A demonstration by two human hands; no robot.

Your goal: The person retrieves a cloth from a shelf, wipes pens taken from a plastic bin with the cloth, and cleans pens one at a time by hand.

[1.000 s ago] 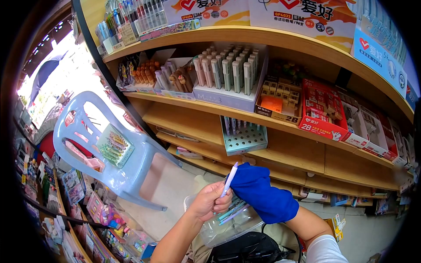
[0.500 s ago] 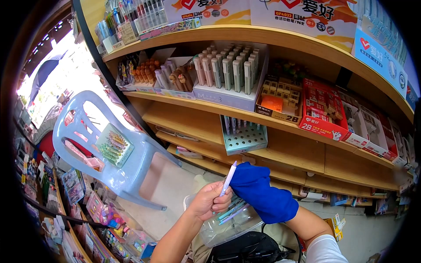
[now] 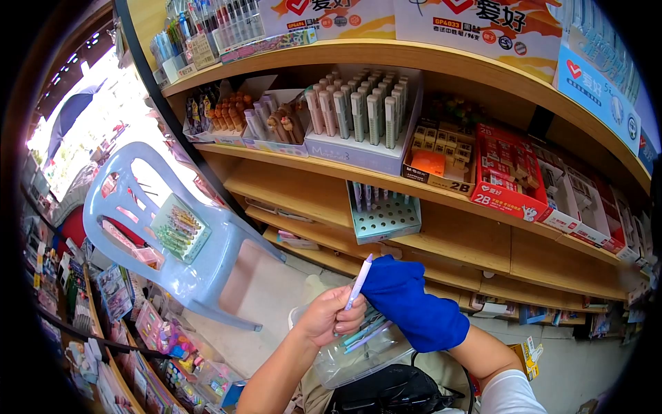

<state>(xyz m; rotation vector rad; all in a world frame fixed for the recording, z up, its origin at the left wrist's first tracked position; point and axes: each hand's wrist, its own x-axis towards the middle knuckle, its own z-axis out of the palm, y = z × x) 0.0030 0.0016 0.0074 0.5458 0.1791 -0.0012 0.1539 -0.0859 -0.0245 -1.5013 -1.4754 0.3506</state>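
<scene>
My left hand (image 3: pixel 332 317) is closed round a pale purple pen (image 3: pixel 359 281), which points up and slightly right. A blue cloth (image 3: pixel 414 303) covers my right hand, whose fingers are hidden beneath it; the cloth's left edge is beside the pen. Below both hands, a clear plastic container (image 3: pixel 331 369) rests on the lap and holds several teal and purple pens (image 3: pixel 369 334). A light blue pen holder (image 3: pixel 386 224) with rows of holes stands on the shelf ahead, with some pens at its back.
A blue plastic chair (image 3: pixel 207 265) at the left bears a box of pens (image 3: pixel 181 229). Wooden shelves (image 3: pixel 455 241) ahead carry a box of pale pens (image 3: pixel 355 155) and a red eraser box (image 3: pixel 507 196). A black bag (image 3: pixel 386 393) lies on the lap.
The pen in my left hand has tilted very slightly. Otherwise both hands and the cloth have stayed almost where they were.
</scene>
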